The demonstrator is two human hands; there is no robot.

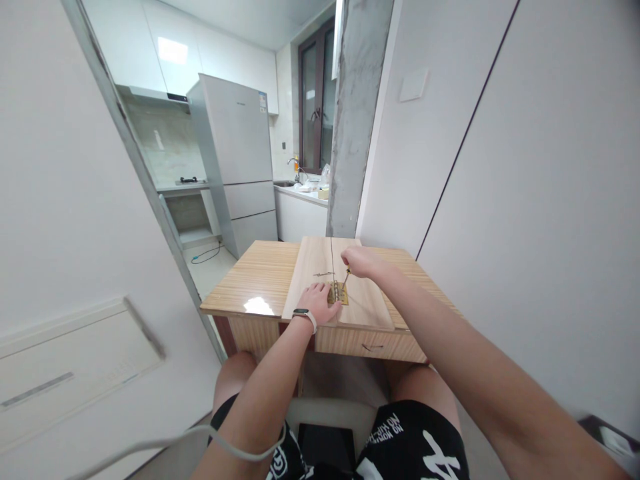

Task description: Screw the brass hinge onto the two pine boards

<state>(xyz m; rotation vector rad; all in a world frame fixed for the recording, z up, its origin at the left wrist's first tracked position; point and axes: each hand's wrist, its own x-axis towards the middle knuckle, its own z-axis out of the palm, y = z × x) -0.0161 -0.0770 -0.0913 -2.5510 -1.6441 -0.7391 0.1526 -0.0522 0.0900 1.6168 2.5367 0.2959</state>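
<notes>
L hand (318, 301) lies flat, fingers a bit spread, on/beside the L leaf of a brass hinge (338, 293); its thumb is near the hinge's lower edge. R hand (357, 261) is curled tight round a screwdriver (347, 273), which leans w/ its tip down at the R leaf. Hinge spans the seam btwn the L board (304, 270) and R board (367, 308), both lying on the desk (270, 259). A few loose screws (323, 274), prob., sit just above the L fingertips.

Risks, my guess: driver's tilted, so the tip could slip out of the screw head, scratch the brass or jab the L hand, which is v. close. Whether the tip is seated: can't tell, too small. Boards look loose, no clamp seen; uneven push could open the seam or skew the hinge. L hand prob. steadies only the L side, so the R board could creep under twist. A sideways sweep of the L fingers could scatter the screws.
</notes>
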